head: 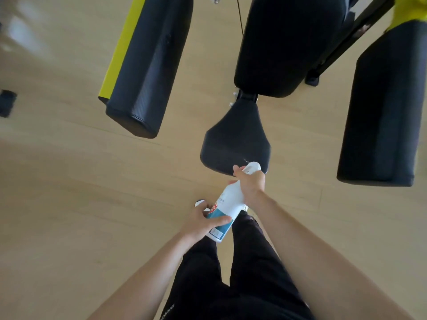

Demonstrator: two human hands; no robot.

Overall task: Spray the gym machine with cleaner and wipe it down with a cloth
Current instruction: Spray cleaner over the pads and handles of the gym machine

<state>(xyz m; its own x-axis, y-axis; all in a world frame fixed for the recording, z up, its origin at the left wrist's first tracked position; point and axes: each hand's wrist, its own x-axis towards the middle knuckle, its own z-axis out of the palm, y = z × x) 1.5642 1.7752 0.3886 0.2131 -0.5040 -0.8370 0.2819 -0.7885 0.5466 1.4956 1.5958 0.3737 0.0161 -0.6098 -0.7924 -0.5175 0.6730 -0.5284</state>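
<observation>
The white spray bottle point(229, 200) with a teal band is held tilted above the floor. Its nozzle head lies at the near edge of the gym machine's black seat pad point(234, 142). The right hand point(251, 184) grips the bottle's neck, fingers curled round by the trigger. The left hand point(202, 224) holds the lower body, fingers and thumb wrapped round the label. Beyond the seat rises the black back pad point(282, 45), flanked by a yellow-sided pad point(147, 65) and another black pad point(383, 112), over pale wood floor point(57, 181).

Pale wood floor point(69, 181) — dark block point(7, 102) far left.
</observation>
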